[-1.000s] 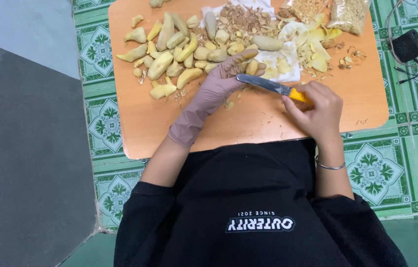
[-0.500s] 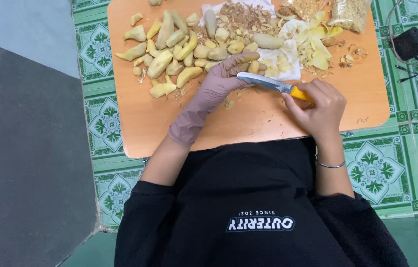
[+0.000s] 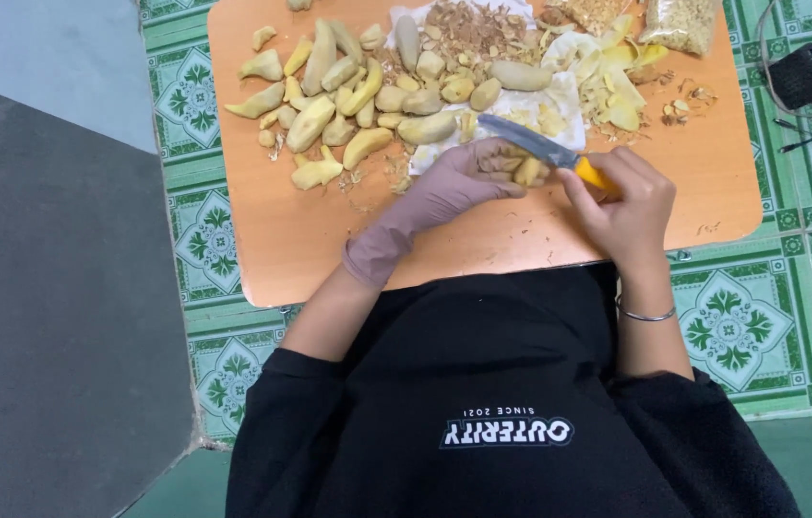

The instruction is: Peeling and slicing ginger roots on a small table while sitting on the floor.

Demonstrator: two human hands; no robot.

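Observation:
My left hand [image 3: 459, 184] wears a mauve glove and holds a small pale yellow piece [image 3: 527, 173] over the orange table [image 3: 300, 240]. In my bare right hand [image 3: 622, 197] is a knife [image 3: 527, 142] with a yellow handle; its blade points left and lies against the piece. A silver bangle [image 3: 644, 315] circles the right wrist. Just beyond the hands is a pile of peeled yellow pieces [image 3: 358, 96].
Brown peelings [image 3: 473, 24] and pale scraps [image 3: 608, 82] lie on a white sheet [image 3: 569, 101] at the table's far side, next to a clear bag [image 3: 680, 24]. A black adapter with a cord [image 3: 804, 72] sits on the green tiled floor. A grey mat [image 3: 41, 288] lies left.
My left hand has drawn back from the pile with a piece. Both hands have come closer to my body, and the knife blade now meets the piece.

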